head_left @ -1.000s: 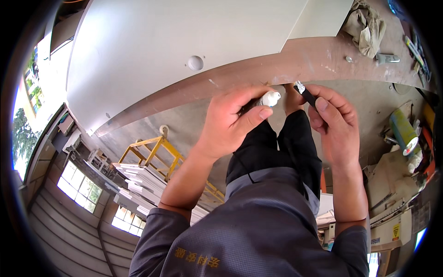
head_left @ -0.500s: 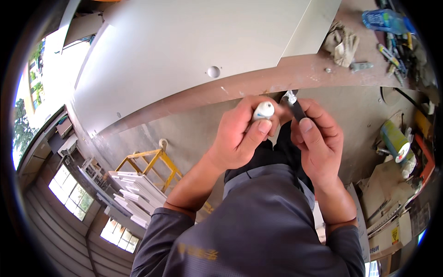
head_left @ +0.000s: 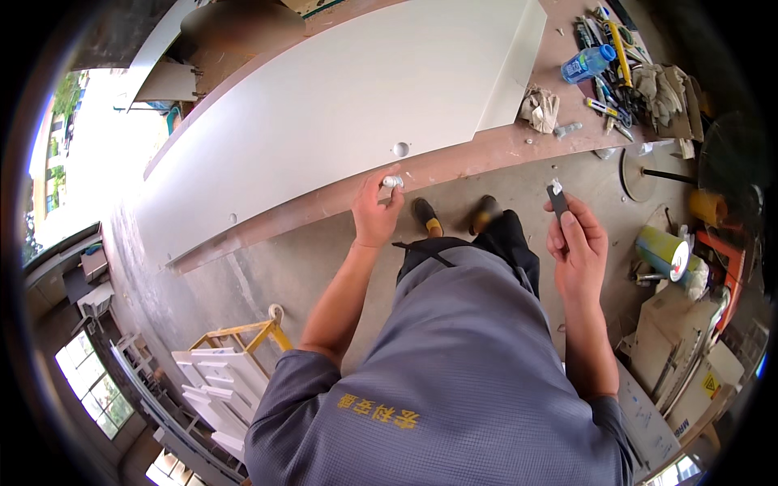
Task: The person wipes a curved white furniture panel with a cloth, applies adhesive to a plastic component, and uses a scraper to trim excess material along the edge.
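My left hand (head_left: 375, 217) is closed around a small white tube (head_left: 392, 181), its fingertips over the near edge of the table. Just beyond it, a large pale panel (head_left: 324, 105) lies flat, with a round hole (head_left: 401, 149) close to its near edge. Out to the right, my right hand (head_left: 579, 245) pinches a dark flat strip (head_left: 558, 202) between thumb and fingers. A dab of whitish paste (head_left: 556, 186) sits on the strip's far end. The two hands are well apart.
Beyond the right hand, the brownish tabletop (head_left: 567, 146) bears a crumpled cloth (head_left: 540, 109), a water bottle (head_left: 588, 64) and several pens and tools. A green can (head_left: 663, 253) and a cardboard box (head_left: 705, 389) stand at right. White boards (head_left: 223, 389) rest by a yellow frame (head_left: 247, 333) at lower left.
My hands have moved apart: the left, with the tube, left toward the panel's edge; the right, with the pasted strip, to the right. The view has shifted, showing more tabletop and my feet.
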A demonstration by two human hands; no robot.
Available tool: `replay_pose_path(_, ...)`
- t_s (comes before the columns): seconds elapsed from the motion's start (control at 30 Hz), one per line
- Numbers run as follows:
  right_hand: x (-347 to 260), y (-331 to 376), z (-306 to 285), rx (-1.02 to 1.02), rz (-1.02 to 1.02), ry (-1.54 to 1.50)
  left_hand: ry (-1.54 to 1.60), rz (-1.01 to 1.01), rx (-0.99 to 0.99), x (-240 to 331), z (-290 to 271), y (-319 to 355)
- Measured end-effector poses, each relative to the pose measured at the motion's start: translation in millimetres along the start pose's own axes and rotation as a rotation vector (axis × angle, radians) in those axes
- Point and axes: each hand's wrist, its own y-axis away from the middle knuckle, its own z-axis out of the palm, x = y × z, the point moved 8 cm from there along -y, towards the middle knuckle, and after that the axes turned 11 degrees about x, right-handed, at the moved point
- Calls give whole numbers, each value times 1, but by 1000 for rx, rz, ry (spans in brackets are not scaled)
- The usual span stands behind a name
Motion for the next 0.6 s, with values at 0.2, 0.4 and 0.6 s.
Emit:
replay_pose_path(0.2,9,27,5,-5,-15,58,-59,-31,-116,-74,36,41)
replay_pose_path(0.4,2,27,25,-52,-10,156,-131,-97,-101,-67,28,35)
replay_pose_path(0.6,-3,25,37,-106,35,98,-268,-73,-201,-82,31,25)
